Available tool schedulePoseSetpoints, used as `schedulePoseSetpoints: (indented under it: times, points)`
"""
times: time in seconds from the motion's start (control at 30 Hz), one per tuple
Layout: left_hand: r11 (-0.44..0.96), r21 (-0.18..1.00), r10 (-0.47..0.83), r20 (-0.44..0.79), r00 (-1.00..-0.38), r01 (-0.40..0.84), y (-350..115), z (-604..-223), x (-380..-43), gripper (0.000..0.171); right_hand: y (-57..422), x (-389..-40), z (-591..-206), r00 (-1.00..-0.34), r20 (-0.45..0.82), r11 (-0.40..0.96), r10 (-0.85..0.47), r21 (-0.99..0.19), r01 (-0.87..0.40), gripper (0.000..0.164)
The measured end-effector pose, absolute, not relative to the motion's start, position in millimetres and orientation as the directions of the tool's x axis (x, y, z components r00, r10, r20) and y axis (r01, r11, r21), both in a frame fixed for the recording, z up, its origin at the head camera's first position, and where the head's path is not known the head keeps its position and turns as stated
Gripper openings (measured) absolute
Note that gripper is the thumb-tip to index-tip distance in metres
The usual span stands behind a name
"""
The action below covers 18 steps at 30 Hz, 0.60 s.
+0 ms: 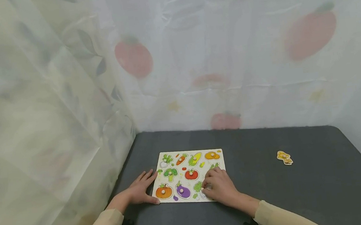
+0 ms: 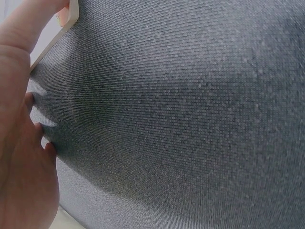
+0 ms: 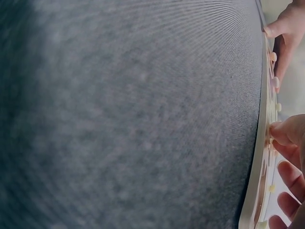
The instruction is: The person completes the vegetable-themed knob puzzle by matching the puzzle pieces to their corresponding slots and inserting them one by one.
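A white wooden vegetable peg puzzle board [image 1: 186,181] lies flat on the dark table. My left hand [image 1: 141,190] spreads its fingers along the board's left side, fingertips at the edge and thumb at the near left corner. At the near right of the board, my right hand [image 1: 220,187] pinches a green-and-white leafy vegetable piece [image 1: 198,186] with thumb and forefinger, and partly covers it. In the right wrist view, the thumb [image 3: 282,130] and forefinger close around a small knob low over the board. The other fingers curl loosely.
A yellow ginger-like puzzle piece [image 1: 284,157] lies on the table [image 1: 253,148] to the right. On the board sit knobbed pieces such as a tomato [image 1: 192,174], an eggplant [image 1: 183,191] and a pumpkin [image 1: 164,192]. Patterned curtains [image 1: 213,50] hang behind and at the left.
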<state>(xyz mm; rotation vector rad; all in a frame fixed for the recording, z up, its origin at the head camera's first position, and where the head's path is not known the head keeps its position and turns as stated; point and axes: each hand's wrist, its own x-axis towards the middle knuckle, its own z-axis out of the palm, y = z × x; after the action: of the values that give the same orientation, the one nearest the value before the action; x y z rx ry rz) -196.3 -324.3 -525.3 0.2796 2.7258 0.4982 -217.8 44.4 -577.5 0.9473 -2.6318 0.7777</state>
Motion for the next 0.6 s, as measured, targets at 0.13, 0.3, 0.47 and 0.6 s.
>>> schedulePoseSetpoints:
  times: [0.13, 0.3, 0.47, 0.6]
  points:
    - [0.921, 0.37, 0.248, -0.314, -0.917, 0.122, -324.6, -524.4, -195.8, 0.118, 44.3, -217.7, -577.6, -0.763, 0.388, 0.651, -0.517, -0.401, -0.645, 0.006]
    - [0.912, 0.385, 0.266, -0.302, -0.916, 0.138, -326.8, -526.5, -195.5, 0.12, 44.3, -217.7, -577.7, -0.766, 0.381, 0.654, -0.517, -0.401, -0.641, 0.006]
    - [0.902, 0.398, 0.295, -0.281, -0.913, 0.169, -328.7, -529.1, -195.0, 0.121, 44.5, -217.5, -578.0, -0.768, 0.378, 0.66, -0.517, -0.396, -0.638, 0.005]
    - [0.91, 0.39, 0.272, -0.301, -0.914, 0.143, -326.5, -526.9, -195.6, 0.121, 45.0, -217.8, -578.6, -0.766, 0.381, 0.66, -0.517, -0.392, -0.64, 0.005]
